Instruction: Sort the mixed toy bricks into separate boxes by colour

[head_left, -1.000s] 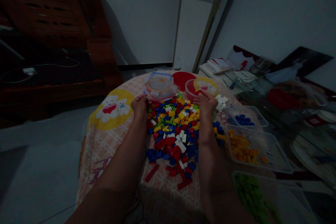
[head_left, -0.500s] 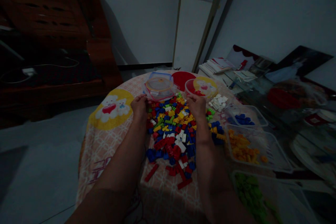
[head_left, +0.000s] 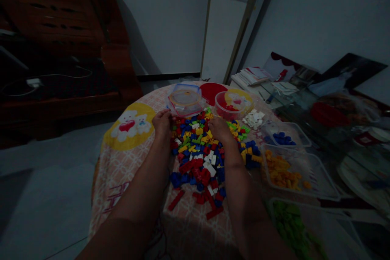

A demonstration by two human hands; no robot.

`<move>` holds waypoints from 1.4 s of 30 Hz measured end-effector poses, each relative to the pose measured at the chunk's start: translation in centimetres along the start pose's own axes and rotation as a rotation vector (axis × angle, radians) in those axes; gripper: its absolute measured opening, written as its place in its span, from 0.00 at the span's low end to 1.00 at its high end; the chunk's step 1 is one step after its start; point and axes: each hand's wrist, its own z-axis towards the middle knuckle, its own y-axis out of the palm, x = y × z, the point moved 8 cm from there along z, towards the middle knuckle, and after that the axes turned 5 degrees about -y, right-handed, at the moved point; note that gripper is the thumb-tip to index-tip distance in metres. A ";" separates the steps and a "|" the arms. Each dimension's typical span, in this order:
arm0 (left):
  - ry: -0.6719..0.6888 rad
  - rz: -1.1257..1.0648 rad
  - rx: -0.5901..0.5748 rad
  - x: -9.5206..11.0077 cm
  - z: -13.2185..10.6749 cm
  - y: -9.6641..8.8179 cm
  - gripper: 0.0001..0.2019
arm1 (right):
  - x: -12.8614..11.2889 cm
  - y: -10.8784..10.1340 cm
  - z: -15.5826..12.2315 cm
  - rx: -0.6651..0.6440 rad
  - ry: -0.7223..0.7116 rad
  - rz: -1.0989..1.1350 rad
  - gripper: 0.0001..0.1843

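Observation:
A heap of small plastic bricks (head_left: 201, 154) in red, blue, yellow, green and white covers the middle of a round table with a patterned cloth (head_left: 122, 158). My left hand (head_left: 162, 122) rests at the heap's far left edge, its fingers curled down onto the bricks. My right hand (head_left: 219, 130) lies on the far middle of the heap with its fingers bent into the bricks. What either hand grips is hidden in the dim light.
A round tub with red bricks (head_left: 233, 103) and a lidded clear box (head_left: 185, 99) stand at the far side. To the right stand clear trays of white (head_left: 253, 118), blue (head_left: 284, 138), orange (head_left: 289, 172) and green bricks (head_left: 289, 227). A cluttered glass table (head_left: 335, 122) stands beyond.
My right hand has moved left and nearer, from beside the red tub onto the middle of the heap. My left hand has stayed in place.

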 end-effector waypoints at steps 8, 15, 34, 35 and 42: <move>0.006 -0.012 0.006 0.1 -0.1 0.0 0.10 | 2.8 -1.3 -0.6 0.326 0.126 0.366 0.14; 0.017 0.011 -0.008 0.2 0.0 0.0 0.10 | 6.3 -2.1 -2.3 0.643 0.407 0.933 0.05; 0.007 0.004 -0.006 0.0 0.0 -0.1 0.10 | 7.4 -1.3 -2.7 0.749 0.424 1.340 0.07; 0.003 0.002 -0.005 0.0 0.0 -0.1 0.10 | 7.0 -1.2 -2.4 0.695 0.406 1.297 0.08; 0.007 -0.012 -0.008 0.1 -0.1 0.0 0.09 | 3.2 -1.0 -0.9 0.322 0.215 0.757 0.11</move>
